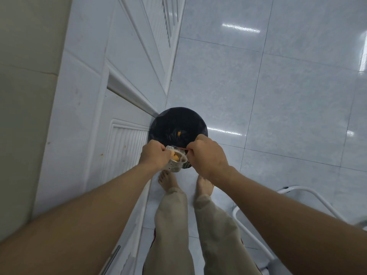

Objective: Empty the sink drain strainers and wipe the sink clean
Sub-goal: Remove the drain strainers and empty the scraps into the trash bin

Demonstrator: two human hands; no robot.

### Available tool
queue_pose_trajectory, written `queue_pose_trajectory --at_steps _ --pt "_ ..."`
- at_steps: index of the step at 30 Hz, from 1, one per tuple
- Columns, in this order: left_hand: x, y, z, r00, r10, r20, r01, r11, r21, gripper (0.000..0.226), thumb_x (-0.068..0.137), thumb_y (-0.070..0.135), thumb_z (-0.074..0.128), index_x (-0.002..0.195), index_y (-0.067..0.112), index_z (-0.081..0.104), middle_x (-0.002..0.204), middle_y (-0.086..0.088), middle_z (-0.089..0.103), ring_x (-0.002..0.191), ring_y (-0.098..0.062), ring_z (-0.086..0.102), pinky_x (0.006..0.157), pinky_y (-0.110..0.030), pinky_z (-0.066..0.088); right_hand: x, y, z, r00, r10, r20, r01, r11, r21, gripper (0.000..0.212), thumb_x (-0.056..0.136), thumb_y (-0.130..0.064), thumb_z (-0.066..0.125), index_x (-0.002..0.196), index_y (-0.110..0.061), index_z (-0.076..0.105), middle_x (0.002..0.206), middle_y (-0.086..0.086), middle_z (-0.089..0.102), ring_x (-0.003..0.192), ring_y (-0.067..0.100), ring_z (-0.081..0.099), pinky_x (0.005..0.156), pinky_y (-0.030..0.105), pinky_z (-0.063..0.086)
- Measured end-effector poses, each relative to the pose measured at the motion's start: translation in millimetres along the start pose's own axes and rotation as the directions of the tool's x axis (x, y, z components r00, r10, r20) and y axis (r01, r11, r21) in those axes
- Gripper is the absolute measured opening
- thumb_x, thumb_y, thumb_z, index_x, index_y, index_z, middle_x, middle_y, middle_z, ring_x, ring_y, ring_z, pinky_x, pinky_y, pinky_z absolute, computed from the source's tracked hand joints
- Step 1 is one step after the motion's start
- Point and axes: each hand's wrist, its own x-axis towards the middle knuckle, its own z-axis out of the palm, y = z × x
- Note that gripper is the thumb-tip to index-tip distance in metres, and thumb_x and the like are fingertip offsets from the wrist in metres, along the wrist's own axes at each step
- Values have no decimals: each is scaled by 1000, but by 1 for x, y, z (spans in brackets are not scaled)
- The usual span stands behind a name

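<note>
A perforated metal drain strainer [175,165] holding orange food scraps hangs above the near rim of a round bin lined with a black bag [178,124]. My left hand [154,156] grips the strainer's left side. My right hand [206,153] pinches a thin red-edged white mesh liner [179,149] at the strainer's top, stretched toward the right. An orange scrap [179,133] lies inside the bin. The sink is out of view.
White cabinet doors [119,96] run along the left, touching the bin. Glossy pale floor tiles [278,96] spread to the right. My bare feet [168,180] stand just behind the bin. A white tubular frame [309,193] sits at the lower right.
</note>
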Motion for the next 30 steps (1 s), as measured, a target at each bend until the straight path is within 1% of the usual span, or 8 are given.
queue_pose_trajectory --at_steps 2,7,9,12,15,18,25,30 --pt "1 -2 0 1000 -4 3 4 1000 -14 34 93 13 59 60 6 64 61 -8 57 54 -19 51 53 -27 42 -1 2 -4 1000 7 -20 -6 1000 28 23 94 -24 54 90 -20 77 84 -1 56 70 16 55 63 32 54" --pt "-1 -1 1 1000 1 -9 -2 998 -62 45 96 10 53 51 16 48 54 -1 47 48 -11 42 42 -18 30 1 1 -11 999 47 -8 -47 999 14 19 84 -32 64 72 -22 75 71 -5 58 58 14 55 55 29 55" --pt "-2 1 1 1000 16 1 -16 997 -73 43 97 11 52 54 16 49 56 -1 48 49 -11 43 39 -15 30 4 -1 -9 998 53 26 -54 998 19 18 84 -32 66 74 -20 75 70 -3 59 58 15 57 59 32 58" --pt "-3 5 1 999 40 26 -37 996 -81 41 97 10 51 56 16 50 58 -1 49 49 -10 43 33 -9 27 6 -5 -2 998 36 42 -37 999 21 19 90 -33 64 90 -20 78 80 -2 59 65 16 57 63 31 57" --pt "-3 7 2 1000 26 12 -25 997 -71 37 97 12 53 60 13 52 57 0 47 48 -11 42 36 -13 29 5 -4 3 1000 24 -4 -24 1000 18 24 95 -35 58 95 -21 77 83 -2 56 68 16 55 64 31 55" --pt "-1 6 1 1000 6 -17 -7 999 -42 29 97 16 56 69 9 58 59 1 47 49 -12 42 41 -18 31 2 -3 3 997 17 -70 -15 1000 17 26 97 -33 55 93 -21 77 84 -2 56 68 15 54 62 30 54" --pt "0 2 0 1000 3 -13 -3 1000 -21 42 94 12 56 52 15 53 53 0 47 46 -11 41 41 -20 30 3 4 -5 992 84 -90 -82 996 25 26 95 -27 53 89 -20 77 84 -3 54 69 15 54 60 30 51" --pt "0 0 1 1000 8 -15 -9 1000 -16 47 93 11 55 47 17 46 49 1 43 44 -12 39 43 -22 29 5 -1 -12 993 104 -49 -103 994 27 19 83 -34 63 74 -24 76 71 -7 60 61 15 57 57 31 56"
